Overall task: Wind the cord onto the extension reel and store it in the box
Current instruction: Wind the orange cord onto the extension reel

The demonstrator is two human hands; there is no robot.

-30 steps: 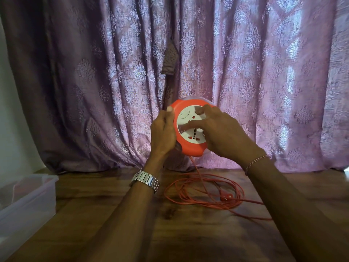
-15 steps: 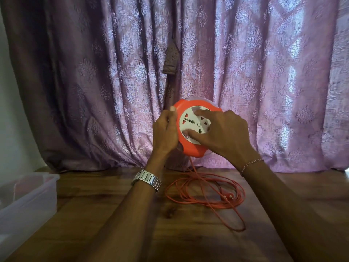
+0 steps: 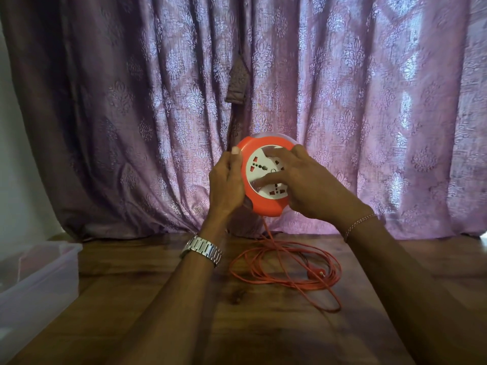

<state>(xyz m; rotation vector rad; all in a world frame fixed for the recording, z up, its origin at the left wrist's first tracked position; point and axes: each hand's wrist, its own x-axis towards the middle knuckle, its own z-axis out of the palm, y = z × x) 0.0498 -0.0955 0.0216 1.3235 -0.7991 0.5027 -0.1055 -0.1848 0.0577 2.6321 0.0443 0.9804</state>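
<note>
Holding: the orange extension reel is up off the desk, in front of the purple curtain, its white socket face turned toward the camera.
Left hand: the left hand is curled around the reel's left rim, thumb up along the orange edge, gripping it; a metal watch sits on that wrist.
Right hand: the right hand is spread over the right half of the reel, fingers partly bent and pressed flat on the white socket face; it touches rather than clasps, and a thin bracelet circles that wrist.
Cord: the orange cord drops from the reel's lower edge to the desk and lies below the reel in loose loops, not yet wound.
Plug: the cord's plug lies among the loops, below and right of the reel.
Box: the clear plastic box stands on the desk well to the left of the reel, at the frame edge, apart from both hands.
</note>
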